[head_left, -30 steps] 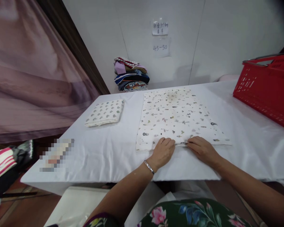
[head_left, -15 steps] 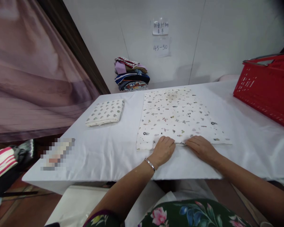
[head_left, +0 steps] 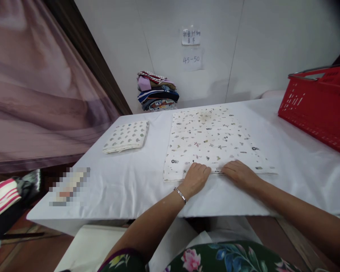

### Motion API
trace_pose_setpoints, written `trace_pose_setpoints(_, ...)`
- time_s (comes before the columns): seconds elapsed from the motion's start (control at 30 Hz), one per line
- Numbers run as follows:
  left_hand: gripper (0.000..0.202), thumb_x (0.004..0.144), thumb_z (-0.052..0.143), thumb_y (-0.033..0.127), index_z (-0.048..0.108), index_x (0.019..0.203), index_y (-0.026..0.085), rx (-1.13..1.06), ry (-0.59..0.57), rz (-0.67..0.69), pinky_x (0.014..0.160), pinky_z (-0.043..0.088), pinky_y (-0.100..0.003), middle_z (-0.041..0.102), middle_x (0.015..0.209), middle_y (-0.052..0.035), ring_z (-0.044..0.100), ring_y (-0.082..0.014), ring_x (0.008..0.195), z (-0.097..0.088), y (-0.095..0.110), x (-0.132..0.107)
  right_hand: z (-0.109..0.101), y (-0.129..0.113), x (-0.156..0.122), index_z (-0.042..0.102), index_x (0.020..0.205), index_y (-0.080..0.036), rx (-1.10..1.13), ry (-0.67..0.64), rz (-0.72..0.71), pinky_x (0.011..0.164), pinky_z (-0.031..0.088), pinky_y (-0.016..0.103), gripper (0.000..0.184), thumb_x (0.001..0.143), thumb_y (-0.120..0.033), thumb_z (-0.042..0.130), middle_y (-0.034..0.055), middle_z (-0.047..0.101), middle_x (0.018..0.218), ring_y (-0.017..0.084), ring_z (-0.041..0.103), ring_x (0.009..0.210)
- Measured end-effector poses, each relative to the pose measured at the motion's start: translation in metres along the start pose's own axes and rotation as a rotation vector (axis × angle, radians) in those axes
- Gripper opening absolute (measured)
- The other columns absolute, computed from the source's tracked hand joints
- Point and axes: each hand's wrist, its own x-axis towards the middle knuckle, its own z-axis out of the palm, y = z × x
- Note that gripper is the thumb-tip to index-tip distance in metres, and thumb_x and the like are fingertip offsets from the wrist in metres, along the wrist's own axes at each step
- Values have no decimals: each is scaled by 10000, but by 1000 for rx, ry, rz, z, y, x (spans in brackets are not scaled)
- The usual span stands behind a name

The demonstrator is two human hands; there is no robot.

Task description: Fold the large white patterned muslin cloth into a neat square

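A white cloth [head_left: 206, 138] printed with small plants and figures lies flat on the table in front of me, a brownish stain near its far edge. My left hand [head_left: 195, 178] has its fingers curled over the near edge, left of the middle. Just to the right, with a small gap between them, my right hand [head_left: 240, 174] pinches the same edge. The fingertips are partly hidden under the fabric. Left of this cloth rests a folded white cloth [head_left: 127, 136] with a grey tree-like print.
A white-covered table [head_left: 119, 189] carries everything. At its right stands a red plastic basket [head_left: 317, 107]. Beyond the far edge rises a stack of folded fabrics [head_left: 158, 94] by the wall. A blurred-out item [head_left: 69, 187] lies at the near left corner.
The view tilts very slightly. Both hands stay at the cloth's near edge, and the cloth lies as before.
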Motion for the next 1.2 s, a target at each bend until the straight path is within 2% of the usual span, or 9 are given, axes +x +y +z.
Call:
trace_pose_setpoints(0.1, 169, 852, 405, 70, 505, 948, 166, -5, -45, -49, 733, 365, -335, 528, 862, -41, 471, -185, 806, 1, 4, 1, 2, -4, -2, 608, 945, -153, -11, -20, 28, 692, 367, 308, 218, 899, -142, 396, 72, 617, 860, 177, 508, 786)
trace_pose_setpoints(0.23, 94, 853, 447, 112, 518, 860, 175, 9, -81, -68, 716, 366, -322, 531, 886, -37, 472, -179, 804, -1, 3, 4, -3, -5, 1, 607, 947, -149, -6, -49, 28, 683, 365, 303, 218, 902, -148, 394, 71, 613, 848, 176, 499, 773)
trace_pose_setpoints(0.4, 121, 878, 426, 128, 535, 892, 177, 90, -16, -67, 722, 346, -329, 543, 892, -44, 464, -188, 840, -10, -8, 16, -9, 6, 10, 615, 964, -136, -81, 96, 39, 686, 366, 313, 227, 884, -113, 403, 96, 628, 931, 189, 503, 812)
trace_pose_setpoints(0.53, 142, 888, 410, 126, 547, 875, 162, 101, -63, 28, 724, 338, -323, 542, 889, -48, 456, -182, 824, -6, -7, 13, -1, 7, 9, 628, 965, -142, -36, 0, -25, 690, 382, 315, 242, 901, -147, 394, 94, 633, 931, 186, 517, 817)
trace_pose_setpoints(0.6, 153, 894, 404, 133, 554, 897, 163, 86, -67, 27, 725, 335, -319, 546, 898, -47, 454, -180, 823, -1, -3, 7, 3, 5, 6, 633, 963, -146, -20, -35, -30, 687, 390, 314, 253, 910, -169, 386, 91, 634, 927, 184, 523, 812)
trace_pose_setpoints(0.8, 187, 904, 386, 136, 569, 922, 170, 47, -58, 2, 730, 340, -318, 560, 905, -40, 457, -178, 829, 3, -1, 1, 2, 2, 0, 639, 950, -138, -13, -6, -27, 693, 410, 323, 269, 911, -162, 374, 91, 637, 905, 191, 526, 813)
trace_pose_setpoints(1.07, 198, 901, 382, 134, 551, 998, 164, -17, -95, -27, 754, 368, -313, 568, 961, -46, 472, -180, 870, -5, 3, -3, 0, 3, -1, 625, 1016, -158, 111, -50, -27, 739, 447, 340, 284, 898, -164, 366, 92, 631, 970, 192, 536, 858)
trace_pose_setpoints(1.2, 158, 900, 413, 200, 547, 976, 170, -67, -109, -44, 754, 376, -317, 578, 942, -41, 485, -185, 874, -11, 4, -5, -5, 5, -2, 606, 1080, -172, 174, -99, -25, 791, 449, 373, 295, 884, -176, 385, 100, 620, 1035, 206, 543, 924)
